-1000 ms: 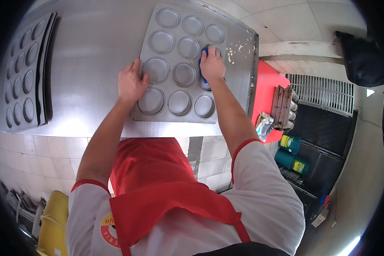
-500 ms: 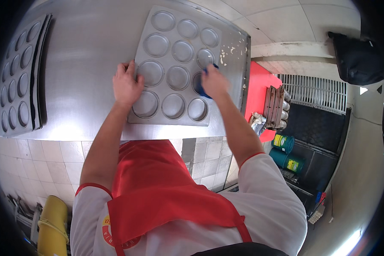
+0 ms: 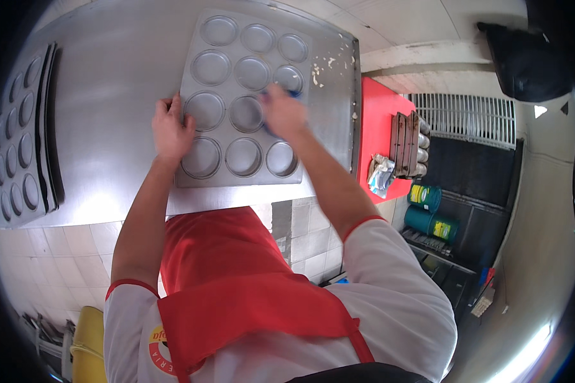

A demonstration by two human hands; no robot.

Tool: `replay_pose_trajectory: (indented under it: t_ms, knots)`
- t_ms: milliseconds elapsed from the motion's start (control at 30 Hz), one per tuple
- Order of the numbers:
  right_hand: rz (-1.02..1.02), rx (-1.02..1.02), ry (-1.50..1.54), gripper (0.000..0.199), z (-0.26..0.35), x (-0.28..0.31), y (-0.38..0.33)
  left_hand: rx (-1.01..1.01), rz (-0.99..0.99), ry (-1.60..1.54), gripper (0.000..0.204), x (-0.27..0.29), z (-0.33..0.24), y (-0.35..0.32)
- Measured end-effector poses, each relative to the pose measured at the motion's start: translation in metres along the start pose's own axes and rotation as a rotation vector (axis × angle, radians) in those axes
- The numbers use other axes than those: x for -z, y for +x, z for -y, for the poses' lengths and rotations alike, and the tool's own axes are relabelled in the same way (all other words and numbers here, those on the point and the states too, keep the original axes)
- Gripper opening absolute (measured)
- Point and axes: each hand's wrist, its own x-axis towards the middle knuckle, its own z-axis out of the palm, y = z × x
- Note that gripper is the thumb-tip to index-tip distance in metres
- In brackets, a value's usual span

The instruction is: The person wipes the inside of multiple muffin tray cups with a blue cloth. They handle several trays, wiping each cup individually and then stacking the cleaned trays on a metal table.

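A grey metal muffin tray [image 3: 273, 102] with several round, shallow cups lies on the steel table [image 3: 118, 115] in front of me. My left hand [image 3: 174, 127] grips the tray's left edge, its thumb resting by a cup and its fingers bent along the side. Over the tray's right half, my right hand [image 3: 285, 113] is smeared by motion. It is closed on a blue item [image 3: 295, 94], of which only bits show around the fingers; its kind is too blurred to tell. The hand sits between the middle and right cups.
Similar trays [image 3: 25, 137] are stacked at the table's left. Pale crumbs [image 3: 319, 73] lie near its right edge. Beyond stands a red surface [image 3: 377, 105] with brown metal pans [image 3: 406, 143] and a crumpled bag [image 3: 381, 173]. Green buckets [image 3: 426, 198] and a black bag [image 3: 524, 60] are farther right.
My right hand has moved leftward with the blue item, from the right column of cups toward the middle one. My left hand keeps its grip on the tray's edge. The view has shifted slightly.
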Motion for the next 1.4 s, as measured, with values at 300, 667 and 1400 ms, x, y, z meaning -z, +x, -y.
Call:
replay_pose_trajectory:
  t_ms: [300,667,1400]
  knots:
    - [-0.113,-0.083,-0.012,0.026,-0.076,-0.009,-0.024,0.063,0.028,0.046,0.055,0.005,-0.013,-0.007]
    - [-0.316,0.369,0.184,0.021,0.071,-0.061,-0.072,-0.040,-0.026,0.058,0.054,-0.005,0.005,-0.005]
    - [-0.185,0.502,-0.058,0.024,0.079,-0.071,-0.119,0.055,-0.012,0.064,0.055,0.004,-0.007,-0.010]
